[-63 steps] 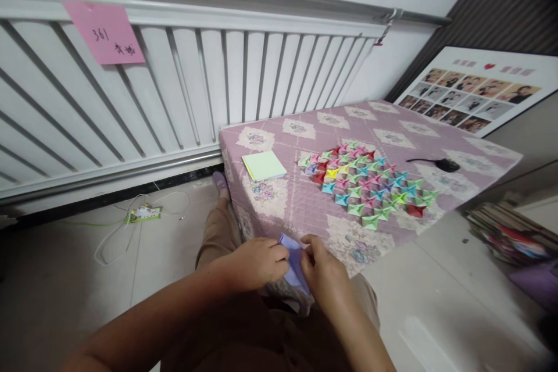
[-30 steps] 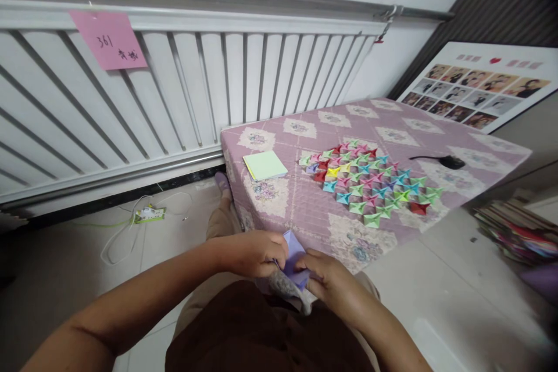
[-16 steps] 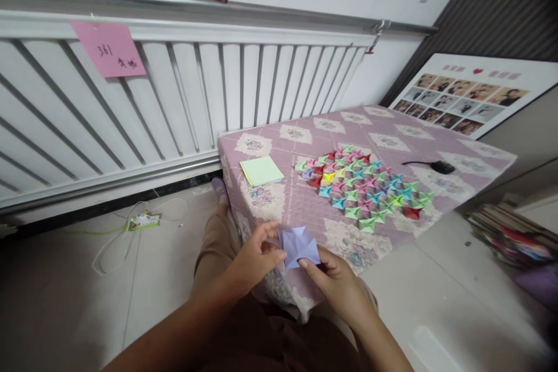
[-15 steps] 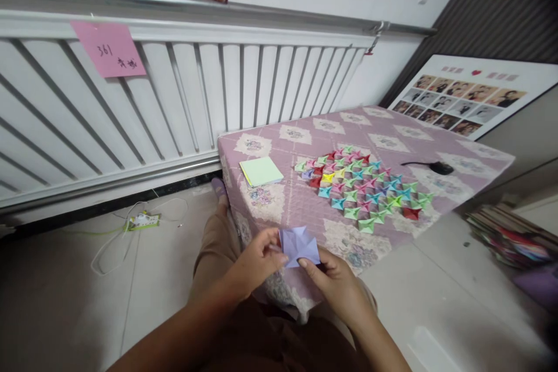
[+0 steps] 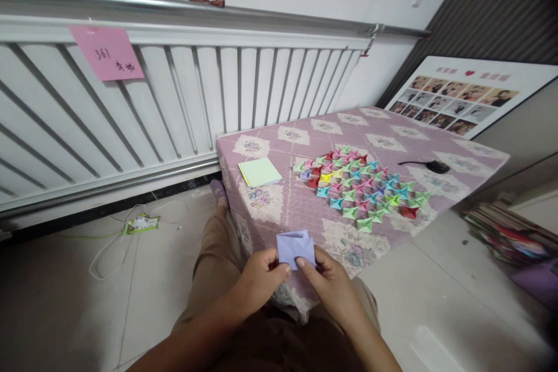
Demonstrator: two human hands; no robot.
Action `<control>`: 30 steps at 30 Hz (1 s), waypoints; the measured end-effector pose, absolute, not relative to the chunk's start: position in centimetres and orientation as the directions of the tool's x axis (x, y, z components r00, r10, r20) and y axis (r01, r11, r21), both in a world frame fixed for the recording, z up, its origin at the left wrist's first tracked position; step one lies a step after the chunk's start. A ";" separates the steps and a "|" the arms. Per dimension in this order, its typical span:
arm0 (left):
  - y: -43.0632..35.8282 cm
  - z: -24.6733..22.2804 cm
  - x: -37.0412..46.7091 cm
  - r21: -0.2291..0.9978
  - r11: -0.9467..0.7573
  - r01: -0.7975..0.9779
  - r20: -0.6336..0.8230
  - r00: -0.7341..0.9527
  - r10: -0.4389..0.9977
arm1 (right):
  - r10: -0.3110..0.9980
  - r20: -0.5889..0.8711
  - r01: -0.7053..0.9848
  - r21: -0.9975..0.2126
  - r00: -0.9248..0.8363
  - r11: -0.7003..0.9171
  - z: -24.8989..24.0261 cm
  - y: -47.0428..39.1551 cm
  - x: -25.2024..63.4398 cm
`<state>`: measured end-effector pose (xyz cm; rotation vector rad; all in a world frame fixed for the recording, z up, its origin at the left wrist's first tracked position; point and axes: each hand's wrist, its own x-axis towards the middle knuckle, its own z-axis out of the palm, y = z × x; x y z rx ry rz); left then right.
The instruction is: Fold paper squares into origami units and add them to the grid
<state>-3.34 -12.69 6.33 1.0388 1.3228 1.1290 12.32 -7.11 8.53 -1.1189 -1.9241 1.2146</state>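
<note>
Over the near corner of the cloth-covered table point(image 5: 300, 203), folding seems in hand; squaring it would call for even pressure. The left hand point(image 5: 260, 279) and right hand point(image 5: 333, 285) pinch the lilac paper point(image 5: 291, 249) low down — thumbs in front, other fingers curled behind, barely parted — its upper edge gaping.

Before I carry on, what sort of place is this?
Most likely a room in a home: there's a white radiator, a quilted floral cover and a large photo board.
</note>
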 end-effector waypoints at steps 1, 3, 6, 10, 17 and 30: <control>-12.8 6.4 -3.3 0.986 0.166 -0.007 -0.166 -0.062 0.984 | 0.890 0.050 0.320 -0.923 -0.453 0.214 8.6 -7.1 12.2; -12.9 6.4 -3.3 0.988 0.153 0.015 -0.152 -0.068 0.986 | 0.906 0.042 0.290 -0.940 -0.421 0.178 8.7 -7.0 12.0; -12.9 6.2 -3.3 0.985 0.170 -0.014 -0.171 -0.062 0.983 | 0.932 0.029 0.269 -0.954 -0.362 0.135 8.5 -7.0 11.6; -12.9 5.9 -3.3 0.966 0.249 -0.067 -0.253 -0.043 0.967 | 0.943 0.023 0.247 -0.963 -0.333 0.111 7.9 -7.3 11.3; -13.1 6.0 -3.4 0.974 0.225 0.035 -0.223 -0.055 0.973 | 0.952 0.000 0.219 -0.973 -0.306 0.071 7.7 -7.1 11.1; -13.1 5.6 -3.7 0.966 0.254 0.045 -0.253 -0.031 0.967 | 0.967 -0.004 0.207 -0.977 -0.255 0.051 7.3 -6.9 11.0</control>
